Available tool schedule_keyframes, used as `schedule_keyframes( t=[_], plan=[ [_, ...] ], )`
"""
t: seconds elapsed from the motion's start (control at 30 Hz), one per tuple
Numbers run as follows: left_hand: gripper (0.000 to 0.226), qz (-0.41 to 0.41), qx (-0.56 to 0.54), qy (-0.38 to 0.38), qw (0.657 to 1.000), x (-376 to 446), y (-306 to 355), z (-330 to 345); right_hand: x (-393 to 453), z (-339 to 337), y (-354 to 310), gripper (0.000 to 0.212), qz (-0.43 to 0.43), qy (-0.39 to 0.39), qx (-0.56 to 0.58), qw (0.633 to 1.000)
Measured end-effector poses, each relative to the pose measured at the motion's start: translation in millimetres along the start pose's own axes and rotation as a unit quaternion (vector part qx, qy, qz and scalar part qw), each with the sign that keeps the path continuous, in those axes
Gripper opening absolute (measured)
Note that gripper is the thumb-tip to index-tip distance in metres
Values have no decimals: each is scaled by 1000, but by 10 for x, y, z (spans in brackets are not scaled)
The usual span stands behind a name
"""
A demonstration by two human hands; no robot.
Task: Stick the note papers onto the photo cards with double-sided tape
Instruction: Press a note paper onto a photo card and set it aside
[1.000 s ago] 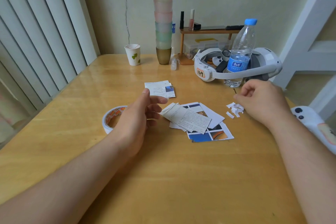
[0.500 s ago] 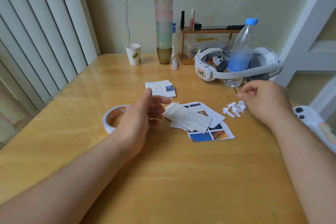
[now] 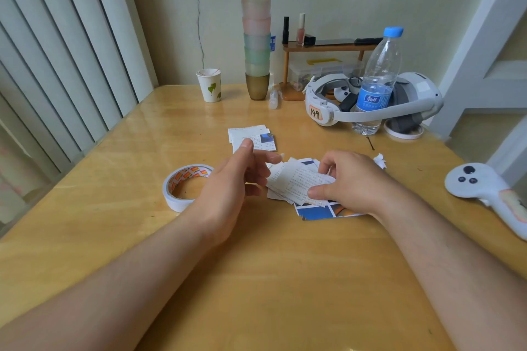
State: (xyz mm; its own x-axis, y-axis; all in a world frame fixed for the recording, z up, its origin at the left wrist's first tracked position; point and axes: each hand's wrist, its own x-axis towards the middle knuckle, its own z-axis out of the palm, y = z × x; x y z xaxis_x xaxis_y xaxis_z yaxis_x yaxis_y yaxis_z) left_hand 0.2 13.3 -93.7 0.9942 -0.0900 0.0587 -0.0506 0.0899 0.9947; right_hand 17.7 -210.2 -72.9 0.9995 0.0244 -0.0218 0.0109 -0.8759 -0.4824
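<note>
- The right hand (image 3: 349, 182) pinches the top note paper (image 3: 299, 184) of a loose pile lying on photo cards (image 3: 319, 211) at mid tabletop (image 3: 256, 279); several sheets could be lifted together, since their edges overlap.
- The left hand (image 3: 231, 182) hovers relaxed, fingers loosely curled, gripping nothing; left unsteadied, the cards beneath could be dragged askew.
- The double-sided tape roll (image 3: 185, 186) lies just beside the left wrist and could be knocked.
- A finished stack (image 3: 252, 138) lies beyond; mixing it with the pile is possible.
</note>
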Motion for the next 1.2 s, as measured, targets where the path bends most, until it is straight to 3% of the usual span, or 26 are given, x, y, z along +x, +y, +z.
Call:
schedule_keyframes(
  t=[0.13,0.33,0.43,0.53,0.63,0.7,0.83,0.97,1.03,1.1,1.2],
  plan=[
    [57,-6,-9,5,1000,5,4,-24,-1,2,-22,26,-4,34,72,997],
    [49,-14,-23,2,1000,-33,74,-35,-16,-142,-20,12,12,19,223,975],
    [19,25,-21,-6,999,-80,117,-24,-49,-204,-99,8,40,-44,354,933],
    [37,75,-7,-27,997,-113,112,-22,-113,-169,-190,8,53,-108,426,897],
    [52,83,-19,-51,995,-136,126,-7,-153,-100,-264,9,52,-119,453,882],
    [52,78,-32,-41,996,-140,147,7,-162,-84,-297,13,54,-118,499,857],
    [45,60,-100,-1,993,-143,187,21,-193,-2,-381,27,56,-142,635,757],
    [45,47,-108,11,993,-146,174,15,-199,71,-465,17,71,-98,656,745],
    [37,76,-43,11,996,-155,152,-18,-205,60,-467,12,78,-84,632,766],
    [31,157,117,10,981,-173,136,-86,-217,39,-454,11,79,-83,610,784],
    [36,267,378,-26,886,-192,122,-206,-231,8,-450,12,84,-88,594,795]
  ],
)
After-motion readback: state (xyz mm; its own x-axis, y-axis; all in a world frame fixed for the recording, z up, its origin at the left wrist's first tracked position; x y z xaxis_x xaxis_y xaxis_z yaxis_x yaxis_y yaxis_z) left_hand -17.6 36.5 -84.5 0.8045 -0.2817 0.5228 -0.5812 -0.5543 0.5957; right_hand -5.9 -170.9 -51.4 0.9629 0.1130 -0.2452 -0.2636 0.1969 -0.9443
